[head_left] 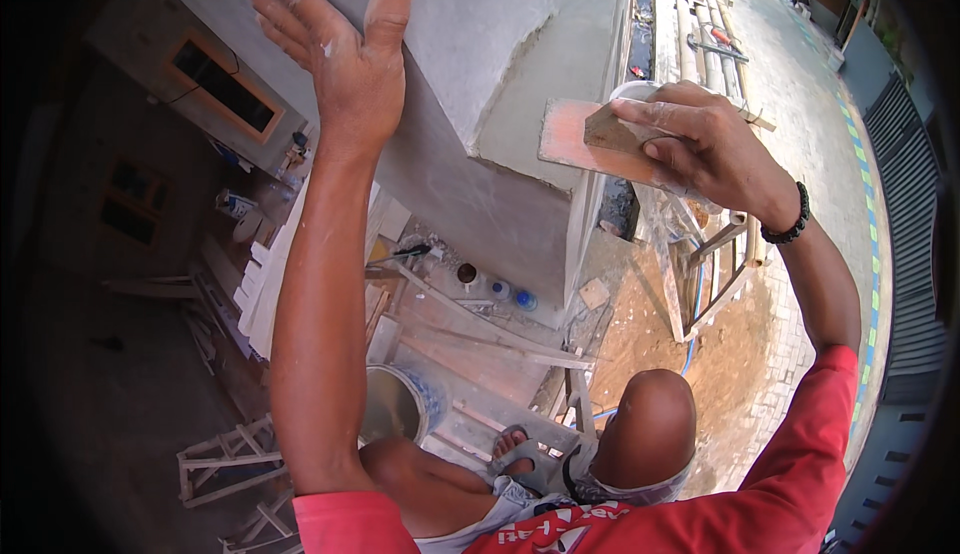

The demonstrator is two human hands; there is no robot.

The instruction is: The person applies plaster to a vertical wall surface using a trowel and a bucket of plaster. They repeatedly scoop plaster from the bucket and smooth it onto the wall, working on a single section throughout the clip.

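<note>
My left hand [352, 59] is raised at the upper left, its fingers stretched out and thumb apart, with pale smears on the skin. It holds nothing and is beside the edge of a grey plastered wall [420, 114]; whether it touches the wall I cannot tell. On the right, my right hand [710, 144] grips a scraper [572, 134] with a flat, reddish, paste-smeared blade. That blade is in front of a darker, damp-looking plaster patch [540, 84] with a ragged edge. A brown wedge-shaped piece lies over the blade near my fingers; its kind is unclear.
Below me are planks [480, 329] and a bucket [392, 404] beside my leg. Small blue-topped containers [525, 299] stand at the wall's foot. Bamboo poles [705, 44] form a platform at the upper right, beside a paved lane [800, 84]. Wooden trestles [230, 464] stand lower left.
</note>
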